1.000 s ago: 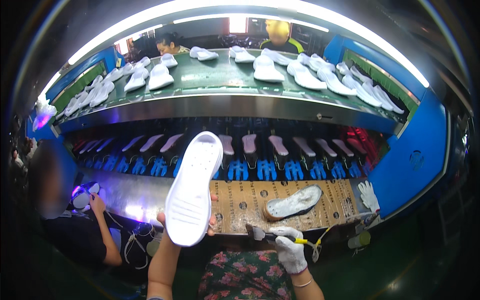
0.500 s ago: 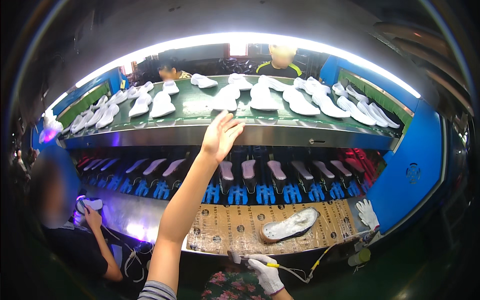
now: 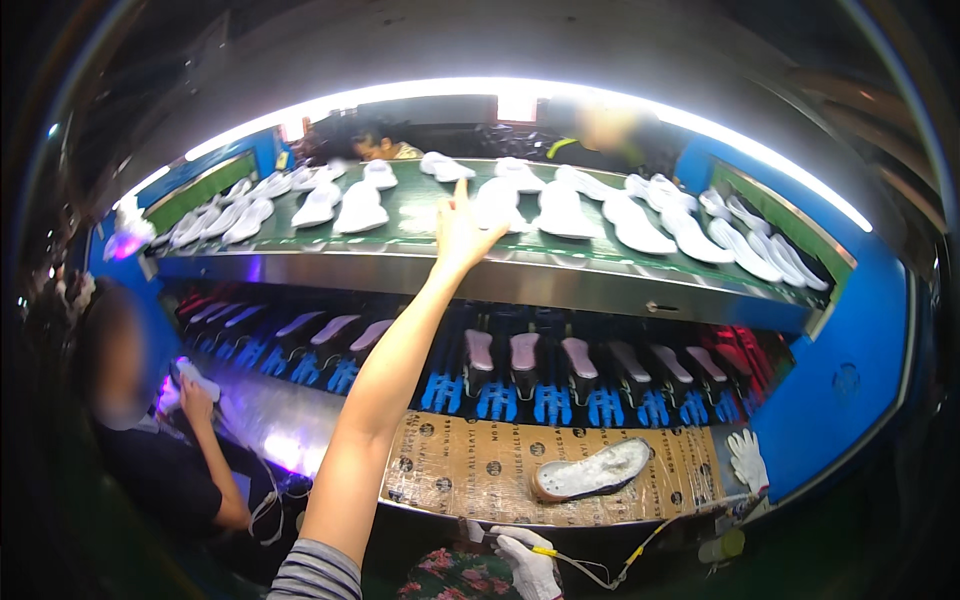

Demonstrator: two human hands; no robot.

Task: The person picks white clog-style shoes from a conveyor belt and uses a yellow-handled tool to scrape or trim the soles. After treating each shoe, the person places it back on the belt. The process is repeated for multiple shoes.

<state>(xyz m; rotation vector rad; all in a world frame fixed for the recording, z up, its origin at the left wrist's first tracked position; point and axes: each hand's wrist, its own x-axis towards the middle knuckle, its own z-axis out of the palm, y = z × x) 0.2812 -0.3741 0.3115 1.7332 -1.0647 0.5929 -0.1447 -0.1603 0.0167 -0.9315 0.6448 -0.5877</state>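
The left hand (image 3: 462,228) is stretched up to the green conveyor belt (image 3: 420,205), fingers spread open and holding nothing, just beside a white sole (image 3: 497,203) lying on the belt among other white soles. The gloved right hand (image 3: 527,566) stays low, closed around a thin brush tool with yellow handle (image 3: 548,552). To do it well, I think the open hand should leave the sole flat and not push its neighbours
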